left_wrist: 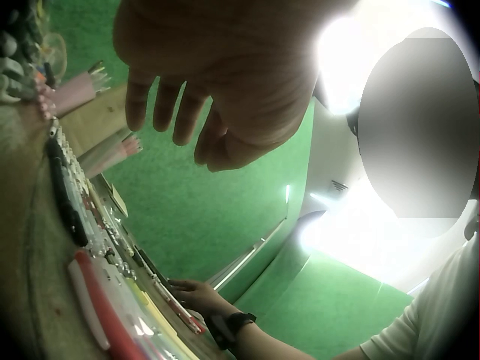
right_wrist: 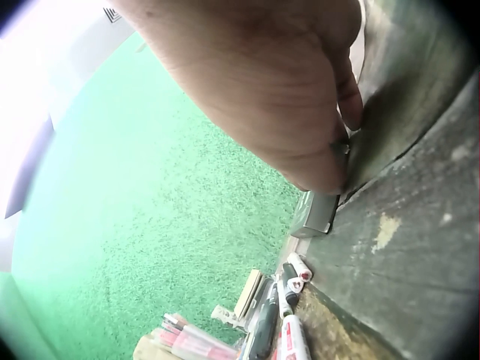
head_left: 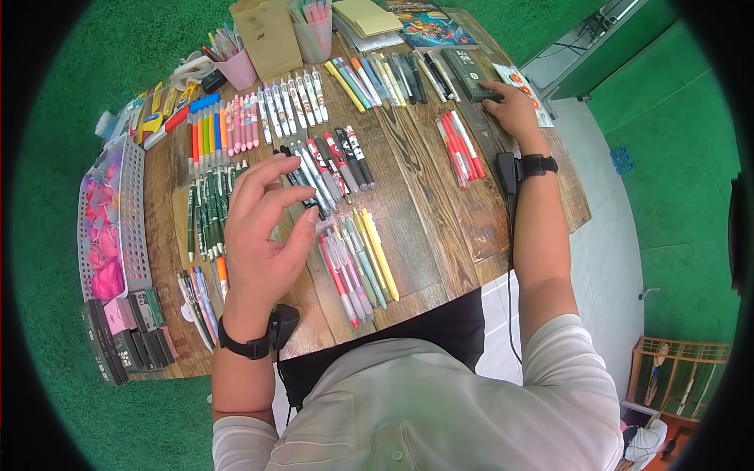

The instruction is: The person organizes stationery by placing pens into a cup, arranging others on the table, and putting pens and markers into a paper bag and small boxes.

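My left hand [head_left: 263,228] hovers over the pens at the middle left, fingers loosely bent and holding nothing. In the left wrist view this hand [left_wrist: 225,82] hangs palm-side toward the camera. Under it lie dark green pens [head_left: 206,212] and a row of black, white and red pens [head_left: 322,165]. At the far right my right hand [head_left: 514,114] grips the near end of a flat black box [head_left: 463,72], thumb and fingers at its two sides. The right wrist view shows the box's grey end [right_wrist: 315,216] beyond the thumb; the rest is hidden by the hand.
Red-and-white pens [head_left: 458,149] lie near the right arm. Yellow and pastel pens [head_left: 365,259] lie near the front edge. A white basket [head_left: 141,228] and small boxes [head_left: 129,337] line the left edge. Cups, a paper bag [head_left: 265,35] and a book [head_left: 432,25] stand or lie behind.
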Motion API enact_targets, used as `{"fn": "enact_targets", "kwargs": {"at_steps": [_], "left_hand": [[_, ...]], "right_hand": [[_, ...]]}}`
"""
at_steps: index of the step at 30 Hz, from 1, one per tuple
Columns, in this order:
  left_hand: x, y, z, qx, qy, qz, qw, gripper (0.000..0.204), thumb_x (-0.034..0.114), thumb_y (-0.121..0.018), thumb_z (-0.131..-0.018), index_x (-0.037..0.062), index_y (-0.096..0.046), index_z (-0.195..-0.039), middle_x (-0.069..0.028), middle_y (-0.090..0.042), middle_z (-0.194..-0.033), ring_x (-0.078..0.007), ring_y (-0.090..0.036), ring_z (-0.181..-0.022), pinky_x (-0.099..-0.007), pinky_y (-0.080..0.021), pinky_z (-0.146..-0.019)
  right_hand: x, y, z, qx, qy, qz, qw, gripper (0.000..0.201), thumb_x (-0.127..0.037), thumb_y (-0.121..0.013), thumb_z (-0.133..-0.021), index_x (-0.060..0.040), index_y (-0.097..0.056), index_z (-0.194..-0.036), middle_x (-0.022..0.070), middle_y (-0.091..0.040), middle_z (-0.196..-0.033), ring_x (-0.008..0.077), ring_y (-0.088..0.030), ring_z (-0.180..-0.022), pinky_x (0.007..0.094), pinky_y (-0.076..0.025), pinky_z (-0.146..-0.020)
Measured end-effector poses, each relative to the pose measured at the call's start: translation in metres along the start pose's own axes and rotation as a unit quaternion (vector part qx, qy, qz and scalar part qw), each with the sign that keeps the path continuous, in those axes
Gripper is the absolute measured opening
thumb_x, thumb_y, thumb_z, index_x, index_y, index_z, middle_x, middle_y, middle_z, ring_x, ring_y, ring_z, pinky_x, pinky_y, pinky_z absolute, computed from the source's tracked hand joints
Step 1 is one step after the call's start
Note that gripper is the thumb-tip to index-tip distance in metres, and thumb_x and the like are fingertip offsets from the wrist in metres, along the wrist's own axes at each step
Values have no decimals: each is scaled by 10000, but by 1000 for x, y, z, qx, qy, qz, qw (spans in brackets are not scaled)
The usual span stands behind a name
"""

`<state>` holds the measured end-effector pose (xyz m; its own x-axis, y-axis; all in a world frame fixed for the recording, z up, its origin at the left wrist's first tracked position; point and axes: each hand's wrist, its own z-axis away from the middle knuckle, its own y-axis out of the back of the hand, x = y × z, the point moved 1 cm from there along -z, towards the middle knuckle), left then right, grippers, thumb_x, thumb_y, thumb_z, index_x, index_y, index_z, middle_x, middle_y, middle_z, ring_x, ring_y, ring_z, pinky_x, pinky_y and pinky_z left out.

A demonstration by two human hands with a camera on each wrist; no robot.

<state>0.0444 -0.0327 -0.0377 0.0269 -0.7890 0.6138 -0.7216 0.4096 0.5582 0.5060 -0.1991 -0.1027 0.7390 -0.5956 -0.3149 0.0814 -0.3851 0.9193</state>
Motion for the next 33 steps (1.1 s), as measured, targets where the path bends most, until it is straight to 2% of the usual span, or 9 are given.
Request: {"fn": "enact_targets", "kwargs": {"at_steps": [3,5,8,12,17,20,24,30,33], "left_hand": [[0,0,0,-1,-3,-3,1000,202,42,-737,-806,31,-723,-1007,-139,-648,-1299,-336,-583,-1243,-420,-494,-982],[0,-1,0,-1,-3,-2,1000,202,42,-737,-805,30,-723,-1006,-140,-649,-1298,-336,-584,-1239,-419,-494,-981],[0,-1,0,-3,-3,1,1000,201,42,-737,-804,30,-724,-1004,-140,-650,-1292,-336,-587,-1230,-418,-494,-979],[-1,0,0,-15,-1,-8,1000,207,35,-717,-824,34,-722,-1031,-151,-652,-1319,-320,-605,-1242,-420,-471,-1036],[-1,-2,1,-16,-2,-8,1000,210,31,-718,-821,35,-720,-1031,-149,-652,-1318,-321,-606,-1241,-419,-472,-1034],[-1,-2,1,-16,-1,-9,1000,209,27,-719,-820,38,-717,-1029,-146,-652,-1319,-321,-606,-1242,-420,-471,-1038],[0,-3,1,-17,-3,-13,1000,204,25,-719,-821,39,-716,-1025,-145,-653,-1320,-321,-606,-1244,-421,-469,-1044],[-1,-3,1,-22,-1,-12,1000,202,29,-720,-826,39,-718,-1028,-145,-650,-1325,-318,-606,-1243,-420,-468,-1046],[-1,-3,1,-24,0,-12,1000,202,38,-722,-831,39,-720,-1033,-145,-648,-1329,-318,-603,-1244,-420,-467,-1047]], "right_hand": [[-2,0,0,10,8,0,1000,459,-248,-738,-883,-237,-694,-1341,127,-751,-1155,294,-716,-1017,405,-554,-901],[-8,1,0,20,-3,-11,1000,434,-223,-742,-857,-217,-723,-1291,158,-746,-1162,345,-713,-1047,431,-551,-926],[-14,1,0,23,-12,-9,1000,425,-177,-727,-864,-211,-722,-1288,159,-744,-1160,355,-709,-1052,441,-549,-929],[-17,1,0,26,-11,-12,1000,416,-122,-698,-877,-195,-718,-1286,166,-734,-1184,362,-699,-1074,444,-543,-944],[-11,-3,-2,57,24,-9,998,420,-60,-653,-884,-173,-711,-1284,166,-714,-1236,363,-675,-1128,442,-533,-977],[-5,-8,-4,67,42,10,997,456,-79,-670,-897,-219,-684,-1331,165,-730,-1192,345,-697,-1066,435,-538,-934],[-2,-10,-6,71,41,12,997,459,-71,-667,-898,-212,-679,-1335,166,-728,-1197,347,-695,-1075,439,-538,-934],[-5,-10,-6,79,8,2,997,433,-69,-659,-873,-140,-692,-1298,207,-705,-1228,385,-667,-1137,462,-529,-979],[-4,-10,-6,80,6,16,997,460,-80,-669,-891,-128,-660,-1348,207,-714,-1221,383,-682,-1118,445,-534,-965]]}}
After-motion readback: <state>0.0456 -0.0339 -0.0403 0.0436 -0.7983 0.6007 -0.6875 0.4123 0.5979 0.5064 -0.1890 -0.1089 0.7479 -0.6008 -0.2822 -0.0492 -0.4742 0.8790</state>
